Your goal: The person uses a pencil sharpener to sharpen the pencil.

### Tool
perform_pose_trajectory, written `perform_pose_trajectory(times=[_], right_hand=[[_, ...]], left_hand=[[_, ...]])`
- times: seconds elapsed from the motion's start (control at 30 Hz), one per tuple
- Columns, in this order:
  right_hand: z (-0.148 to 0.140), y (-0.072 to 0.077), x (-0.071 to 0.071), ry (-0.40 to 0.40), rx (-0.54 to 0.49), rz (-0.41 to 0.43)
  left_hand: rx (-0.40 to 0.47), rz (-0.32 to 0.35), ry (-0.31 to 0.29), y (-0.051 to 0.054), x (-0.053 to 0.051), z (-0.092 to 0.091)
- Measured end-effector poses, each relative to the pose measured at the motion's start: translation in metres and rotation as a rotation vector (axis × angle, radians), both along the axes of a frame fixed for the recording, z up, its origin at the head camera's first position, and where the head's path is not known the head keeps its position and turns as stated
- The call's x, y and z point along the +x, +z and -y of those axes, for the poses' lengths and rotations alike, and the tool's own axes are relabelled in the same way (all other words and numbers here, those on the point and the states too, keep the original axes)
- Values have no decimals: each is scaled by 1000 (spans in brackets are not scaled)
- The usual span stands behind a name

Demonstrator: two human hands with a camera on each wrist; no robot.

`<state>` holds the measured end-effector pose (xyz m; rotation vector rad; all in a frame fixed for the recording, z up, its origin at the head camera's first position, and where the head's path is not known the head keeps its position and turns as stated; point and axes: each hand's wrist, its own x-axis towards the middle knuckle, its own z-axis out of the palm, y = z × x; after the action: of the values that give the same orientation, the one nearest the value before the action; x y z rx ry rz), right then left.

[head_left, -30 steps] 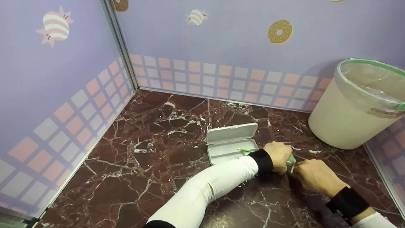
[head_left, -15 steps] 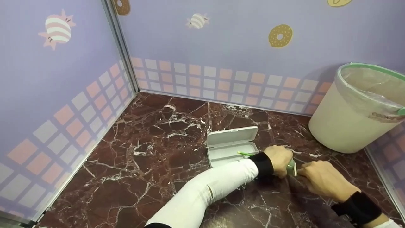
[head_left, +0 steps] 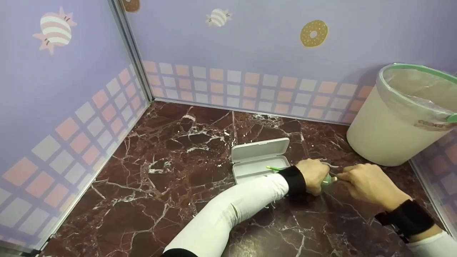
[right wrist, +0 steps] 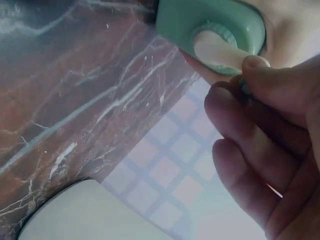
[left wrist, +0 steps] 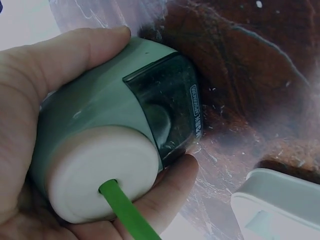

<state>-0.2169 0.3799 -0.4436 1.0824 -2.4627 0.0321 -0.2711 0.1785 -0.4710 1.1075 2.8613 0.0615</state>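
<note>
1 open case (head_left: 260, 150) lies left of the left hand (head_left: 311, 175), which wraps round the sharpener (left wrist: 100, 107), a green pencil (left wrist: 131, 212) in its hole. The right hand (head_left: 371, 184) pinches the sharpener's crank (right wrist: 222, 52); beyond it stands a lined bin (head_left: 385, 125).

Since half a second ago, we see that the right hand (head_left: 371, 184) has gone higher in the head view, and the pale crank (right wrist: 222, 51) (it pointed downward before) has turned upward with it.
</note>
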Motion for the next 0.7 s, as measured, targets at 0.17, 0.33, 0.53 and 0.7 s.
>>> perform_pose_trajectory(times=[0.17,0.33,0.53,0.7], right_hand=[[1,7,-10,-5,-35,5],[1,9,-17,-15,-47,29],[1,9,-18,-39,-55,51],[1,8,-19,-47,-58,45]], left_hand=[[2,6,6,1,0,2],[5,-3,7,-2,0,1],[14,-15,-2,-3,-1,2],[33,-28,-27,-2,-2,5]])
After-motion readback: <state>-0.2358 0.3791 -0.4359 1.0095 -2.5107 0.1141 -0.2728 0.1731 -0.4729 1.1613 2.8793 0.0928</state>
